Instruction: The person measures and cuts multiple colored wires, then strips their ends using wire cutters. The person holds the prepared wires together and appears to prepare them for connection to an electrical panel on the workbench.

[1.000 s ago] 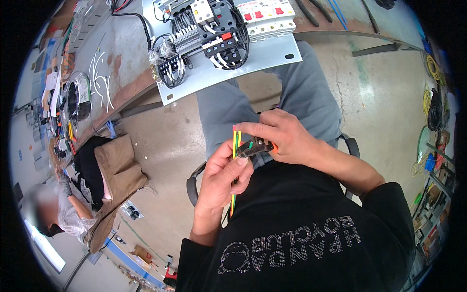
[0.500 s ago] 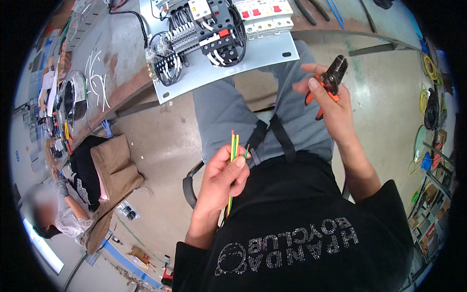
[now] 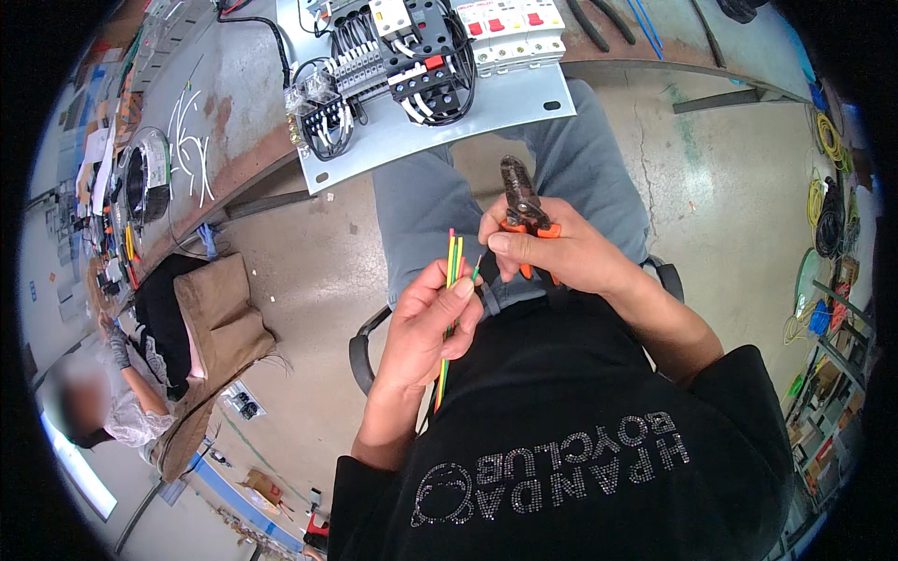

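Head view, from where I'm standing: the left hand [image 3: 432,320] pinches a few yellow-green wires [image 3: 452,265] over the grey trousers [image 3: 404,210], one wire showing a bare copper tip [image 3: 481,259]. Near it, the right hand [image 3: 566,254] grasps an orange-handled wire stripper [image 3: 522,201], its head pointing toward the bench [image 3: 248,140]. One metal plate [image 3: 505,128], crowded with electrical parts [image 3: 426,79], overhangs the bench's near edge; white wire scraps [image 3: 201,161] lie to its left.

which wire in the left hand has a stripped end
The rightmost wire in the left hand, leaning right: bare copper-coloured metal shows at its tip, unlike the wires further left.
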A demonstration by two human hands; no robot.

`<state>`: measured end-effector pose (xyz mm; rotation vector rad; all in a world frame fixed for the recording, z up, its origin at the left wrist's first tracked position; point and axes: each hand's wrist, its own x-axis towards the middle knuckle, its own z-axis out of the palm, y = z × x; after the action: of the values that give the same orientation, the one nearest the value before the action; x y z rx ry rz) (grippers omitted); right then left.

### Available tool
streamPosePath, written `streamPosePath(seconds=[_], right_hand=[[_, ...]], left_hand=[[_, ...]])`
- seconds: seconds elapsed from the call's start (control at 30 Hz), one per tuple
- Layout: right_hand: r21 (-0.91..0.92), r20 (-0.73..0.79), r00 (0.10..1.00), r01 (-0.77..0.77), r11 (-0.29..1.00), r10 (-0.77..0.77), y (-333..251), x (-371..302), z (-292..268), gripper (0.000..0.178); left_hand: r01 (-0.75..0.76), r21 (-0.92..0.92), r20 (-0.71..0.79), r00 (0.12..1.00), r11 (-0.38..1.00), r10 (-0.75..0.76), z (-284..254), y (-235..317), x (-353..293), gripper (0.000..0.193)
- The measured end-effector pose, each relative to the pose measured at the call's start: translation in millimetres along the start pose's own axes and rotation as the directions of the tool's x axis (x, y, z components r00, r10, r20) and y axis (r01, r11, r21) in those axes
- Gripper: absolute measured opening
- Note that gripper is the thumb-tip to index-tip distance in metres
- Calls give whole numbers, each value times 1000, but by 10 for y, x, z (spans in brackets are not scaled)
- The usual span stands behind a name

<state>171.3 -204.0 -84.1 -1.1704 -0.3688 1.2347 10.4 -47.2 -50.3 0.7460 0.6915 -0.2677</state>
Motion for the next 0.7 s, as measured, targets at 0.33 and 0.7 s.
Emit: streamPosePath(seconds=[0.33, 0.7], right_hand=[[-769, 1, 978, 135, 625, -209, 60, -5, 8, 44], [-867, 63, 929, 232, 441, -364, 36, -22, 94, 39]], left_hand=[[42, -252, 180, 984, 967, 4, -204, 54, 90, 18], [71, -262, 201, 979, 962, -18, -198, 63, 99, 17]])
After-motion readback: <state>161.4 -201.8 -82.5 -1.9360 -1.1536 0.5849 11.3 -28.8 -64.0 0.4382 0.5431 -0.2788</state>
